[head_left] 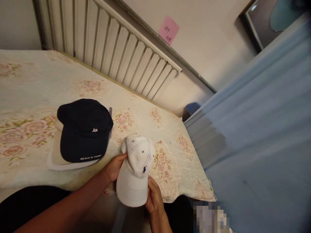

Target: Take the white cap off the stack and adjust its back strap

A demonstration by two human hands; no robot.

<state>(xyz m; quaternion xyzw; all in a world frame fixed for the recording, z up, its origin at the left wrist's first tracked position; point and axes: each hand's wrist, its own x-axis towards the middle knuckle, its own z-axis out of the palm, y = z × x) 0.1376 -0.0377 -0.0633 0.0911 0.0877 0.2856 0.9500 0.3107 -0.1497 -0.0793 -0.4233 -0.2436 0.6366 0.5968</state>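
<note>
A white baseball cap (136, 171) with a small dark logo is held over the near edge of a bed. My left hand (113, 166) grips its left side near the crown. My right hand (153, 197) holds the brim's right edge from below. To the left, a dark navy cap (84, 129) with white lettering lies on top of a stack of caps, with a beige one (56, 152) and a white brim (65, 165) showing beneath it.
The bed has a pale floral cover (29, 90). A white radiator (114, 45) stands behind it against the wall, with a pink note (168, 30) above. A blue curtain or wall (262, 129) fills the right side.
</note>
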